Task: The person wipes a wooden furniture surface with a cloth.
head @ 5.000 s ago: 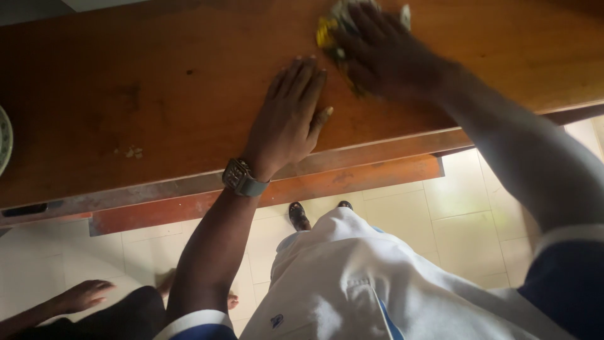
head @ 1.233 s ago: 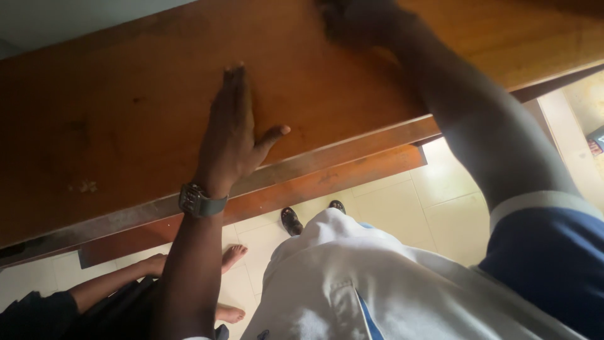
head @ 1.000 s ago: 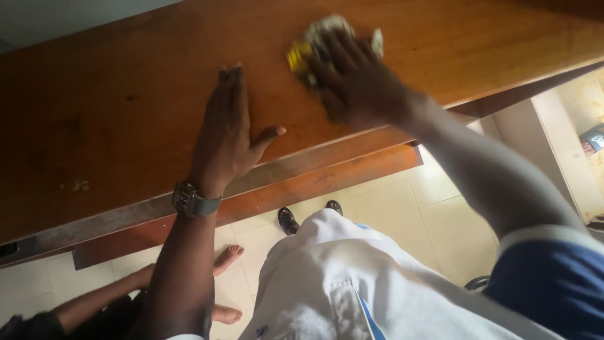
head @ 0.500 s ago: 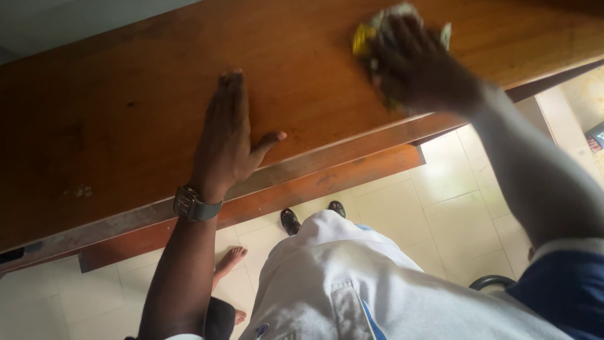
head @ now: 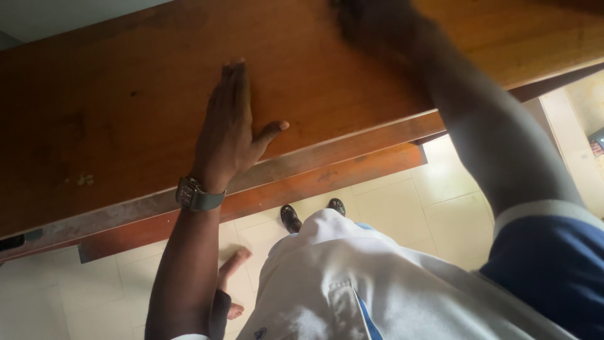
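My left hand lies flat and open on the brown wooden table, fingers pointing away from me, thumb near the front edge. A dark watch sits on that wrist. My right hand is a dark blur at the top edge of the view, pressed on the tabletop far from me. The crumpled yellow and white cloth it holds is hidden beneath it. My right arm reaches across the table's front edge.
A few pale crumbs lie on the table at the left. Below the table is a pale tiled floor, with my dark shoes. Another person's bare foot shows beside my left arm.
My right hand has swept away from me and a little left with the cloth, now blurred at the top edge. My left hand has stayed flat in place.
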